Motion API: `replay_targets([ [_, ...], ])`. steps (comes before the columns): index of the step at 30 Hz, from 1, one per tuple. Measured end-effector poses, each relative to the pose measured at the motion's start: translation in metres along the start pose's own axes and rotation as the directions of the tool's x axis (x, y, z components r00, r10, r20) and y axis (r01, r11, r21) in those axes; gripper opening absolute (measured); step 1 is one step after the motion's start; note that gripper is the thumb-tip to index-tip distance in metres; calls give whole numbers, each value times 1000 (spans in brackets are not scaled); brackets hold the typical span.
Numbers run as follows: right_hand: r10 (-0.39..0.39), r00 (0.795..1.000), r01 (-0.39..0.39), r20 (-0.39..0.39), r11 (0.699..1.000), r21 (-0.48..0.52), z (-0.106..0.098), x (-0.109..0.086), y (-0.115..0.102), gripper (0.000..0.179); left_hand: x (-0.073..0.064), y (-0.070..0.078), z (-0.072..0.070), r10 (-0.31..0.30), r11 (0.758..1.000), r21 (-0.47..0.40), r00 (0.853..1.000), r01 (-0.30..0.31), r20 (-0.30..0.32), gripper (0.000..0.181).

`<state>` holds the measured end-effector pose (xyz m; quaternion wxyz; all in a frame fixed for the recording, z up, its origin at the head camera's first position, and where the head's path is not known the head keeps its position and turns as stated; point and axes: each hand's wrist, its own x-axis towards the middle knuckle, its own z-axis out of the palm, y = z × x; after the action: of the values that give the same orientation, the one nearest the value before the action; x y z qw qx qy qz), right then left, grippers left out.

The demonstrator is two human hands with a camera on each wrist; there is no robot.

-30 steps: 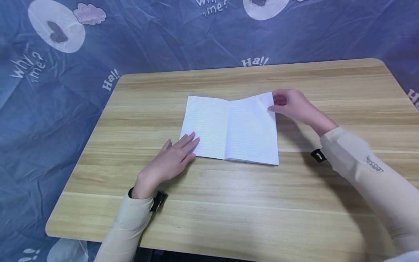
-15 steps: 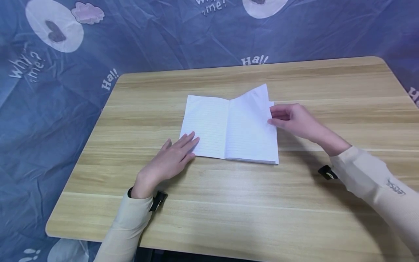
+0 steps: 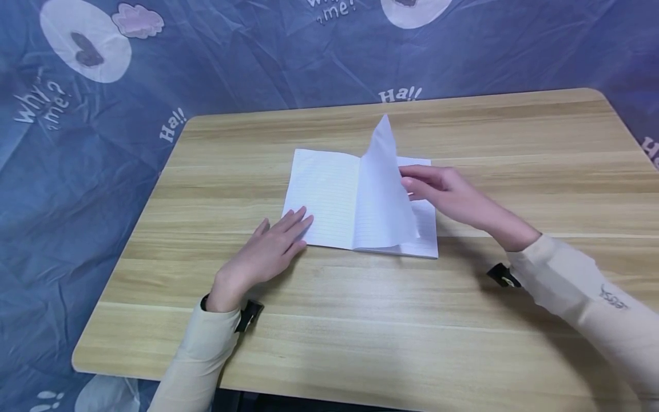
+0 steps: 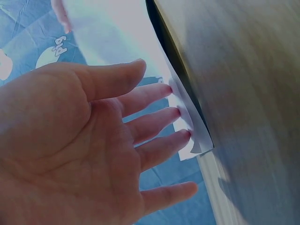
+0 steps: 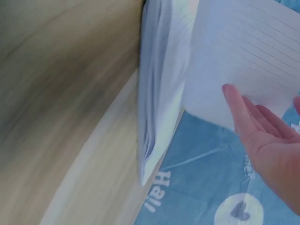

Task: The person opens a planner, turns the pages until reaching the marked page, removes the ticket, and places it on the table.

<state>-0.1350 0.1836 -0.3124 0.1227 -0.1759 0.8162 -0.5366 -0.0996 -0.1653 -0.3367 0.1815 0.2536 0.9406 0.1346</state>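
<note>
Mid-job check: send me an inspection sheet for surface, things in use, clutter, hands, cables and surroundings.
Surface: wood-grain table, rounded corners.
Things in use: ruled notebook lying open on the table; raised page on its right half, standing up from the paper beneath.
Clutter: nothing seen.
Left hand: fingers spread, fingertips on the notebook's near left corner.
Right hand: fingers extended against the underside of the raised page.
Cables: nothing seen.
Surroundings: blue printed cloth beyond the table's far and left edges.

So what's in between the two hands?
The open lined notebook, with a page raised, lies between the left hand and the right hand; the head view shows it.
</note>
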Motion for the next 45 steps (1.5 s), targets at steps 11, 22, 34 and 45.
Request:
replay_targets([
  [11, -138, 980, 136, 144, 990, 27, 29, 23, -4, 43, 1, -5, 1, -4, 999, 33, 997, 7, -75, 53],
  [22, -141, 962, 184, 234, 967, -174, 48, 30, -4, 45, 1, -7, -8, -101, 990, 53, 918, 131, -384, 46],
  [34, -164, 915, 291, 368, 901, -322, 69, 35, 7, 53, 2, -3, -8, 23, 998, 69, 954, -2, -298, 53],
  [45, -159, 909, 324, 384, 851, -414, 72, 38, 6, 53, 1, -1, -3, 13, 1000, 23, 997, -11, -71, 50],
])
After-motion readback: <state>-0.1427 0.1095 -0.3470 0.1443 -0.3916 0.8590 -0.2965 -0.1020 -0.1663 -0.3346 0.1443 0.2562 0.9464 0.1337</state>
